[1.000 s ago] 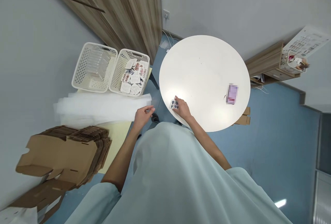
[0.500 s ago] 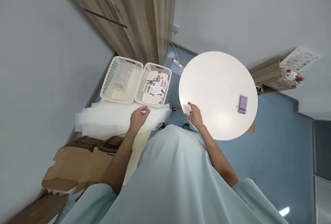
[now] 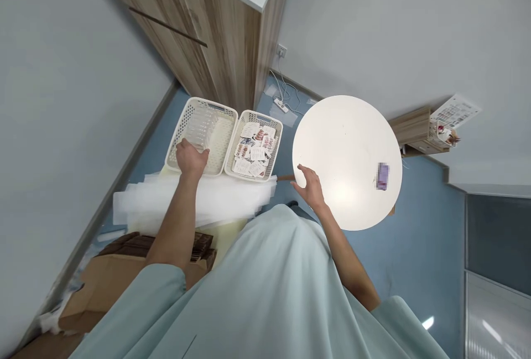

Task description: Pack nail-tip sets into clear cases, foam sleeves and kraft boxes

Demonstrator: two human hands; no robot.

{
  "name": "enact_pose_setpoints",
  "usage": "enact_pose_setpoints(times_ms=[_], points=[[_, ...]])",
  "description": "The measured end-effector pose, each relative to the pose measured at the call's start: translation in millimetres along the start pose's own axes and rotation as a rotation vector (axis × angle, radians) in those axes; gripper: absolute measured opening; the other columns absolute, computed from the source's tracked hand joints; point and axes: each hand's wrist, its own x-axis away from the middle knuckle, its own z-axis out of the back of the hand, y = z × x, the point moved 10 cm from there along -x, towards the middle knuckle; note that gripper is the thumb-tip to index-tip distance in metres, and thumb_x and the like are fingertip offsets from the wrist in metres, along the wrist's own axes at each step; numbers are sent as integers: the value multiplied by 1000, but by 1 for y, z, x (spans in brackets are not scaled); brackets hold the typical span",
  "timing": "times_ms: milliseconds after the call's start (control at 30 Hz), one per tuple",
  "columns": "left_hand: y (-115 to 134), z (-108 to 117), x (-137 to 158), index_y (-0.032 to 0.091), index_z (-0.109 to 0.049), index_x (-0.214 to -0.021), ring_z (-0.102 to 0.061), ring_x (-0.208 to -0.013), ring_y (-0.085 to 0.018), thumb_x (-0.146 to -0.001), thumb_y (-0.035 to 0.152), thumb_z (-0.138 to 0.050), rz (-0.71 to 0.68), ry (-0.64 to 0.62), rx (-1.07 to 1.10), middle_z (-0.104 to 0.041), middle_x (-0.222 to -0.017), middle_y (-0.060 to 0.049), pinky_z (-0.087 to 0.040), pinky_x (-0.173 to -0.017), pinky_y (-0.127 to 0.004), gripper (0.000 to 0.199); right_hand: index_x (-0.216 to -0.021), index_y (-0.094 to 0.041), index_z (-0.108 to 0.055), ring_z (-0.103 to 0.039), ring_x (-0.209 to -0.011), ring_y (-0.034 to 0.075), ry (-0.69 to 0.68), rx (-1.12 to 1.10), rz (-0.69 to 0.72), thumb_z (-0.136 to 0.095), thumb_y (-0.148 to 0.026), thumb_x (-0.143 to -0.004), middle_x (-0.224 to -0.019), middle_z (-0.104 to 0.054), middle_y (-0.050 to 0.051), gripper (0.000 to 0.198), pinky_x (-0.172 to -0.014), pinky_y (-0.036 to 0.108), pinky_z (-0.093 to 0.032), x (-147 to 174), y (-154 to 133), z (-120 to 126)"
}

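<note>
My left hand (image 3: 192, 159) reaches over the near side of a white perforated basket (image 3: 219, 168), its thumb apart from the fingers. Right at its fingertips is a stack of clear plastic boxes (image 3: 202, 125) inside that basket; whether they touch is hard to make out. Beside it, a second white basket (image 3: 248, 177) holds several printed cards with nail designs (image 3: 257, 153). At the left rim of a round white table (image 3: 344, 138), my right hand (image 3: 310, 188) hovers open, thumb and fingers spread, with nothing in it.
Translucent white sheets (image 3: 199, 198) lie in front of the baskets. Nearer, at lower left, are folded brown cardboard boxes (image 3: 112, 281). A purple blurred item (image 3: 383, 176) lies on the table's right side. Behind stands a wooden cabinet (image 3: 224, 43), with a power strip (image 3: 281, 105) on the floor.
My left hand has moved left and forward, from above the white sheets to the clear boxes in the left basket. My right hand stays by the table's rim. The view has shifted slightly.
</note>
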Motion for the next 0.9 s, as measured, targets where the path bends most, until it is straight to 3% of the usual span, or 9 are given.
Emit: enact_pose_setpoints(times_ms=[233, 367, 467, 600, 667, 767, 900], points=[[-6, -12, -13, 1, -41, -146, -52, -140, -45, -80, 25, -81, 52, 17, -15, -51, -149, -35, -45, -115, -58, 81, -154, -25, -53, -57, -139, 33, 38, -7, -54, -65, -44, -100, -147, -66, 13, 57, -116, 59, -47, 19, 11, 13], [1, -3, -8, -4, -36, -152, -52, -140, -46, -78, 26, -84, 63, 44, -62, -50, -149, -36, -45, -116, -57, 93, -153, -25, -53, -59, -137, 34, 41, -18, -66, -64, -44, -101, -146, -67, 13, 57, -115, 60, -48, 27, 19, 15], [19, 13, 8, -1, -41, -151, -53, -141, -45, -74, 29, -88, 12, 93, -28, -55, -147, -32, -44, -119, -56, 95, -152, -26, -55, -60, -136, 34, 45, -46, -62, -65, -44, -100, -144, -68, 12, 56, -115, 60, -48, 27, 21, 18], [72, 35, 61, 11, -53, -142, -63, -131, -36, -75, 36, -88, -154, 74, 189, -61, -141, -20, -50, -116, -51, 80, -150, -28, -58, -62, -134, 33, 39, -146, -13, -68, -46, -99, -143, -69, 11, 55, -114, 59, -50, 22, 9, 30], [109, 38, 101, 16, -57, -138, -66, -126, -31, -76, 39, -87, -264, -16, 346, -62, -141, -15, -55, -111, -46, 72, -150, -30, -58, -63, -132, 33, 28, -223, 19, -70, -48, -98, -142, -70, 10, 57, -114, 59, -51, 19, -2, 40], [170, 39, 171, 19, -62, -134, -65, -130, -30, -74, 42, -88, -462, -170, 565, -64, -139, -11, -53, -116, -44, 69, -147, -34, -62, -65, -130, 32, -4, -327, 71, -74, -53, -96, -139, -72, 8, 56, -115, 56, -51, 18, -20, 63], [232, 27, 252, 22, -68, -130, -64, -132, -31, -71, 45, -90, -570, -389, 714, -65, -135, -11, -54, -116, -43, 67, -146, -36, -65, -61, -137, 30, -65, -425, 150, -80, -57, -91, -144, -69, 5, 60, -119, 50, -50, 25, -34, 101]])
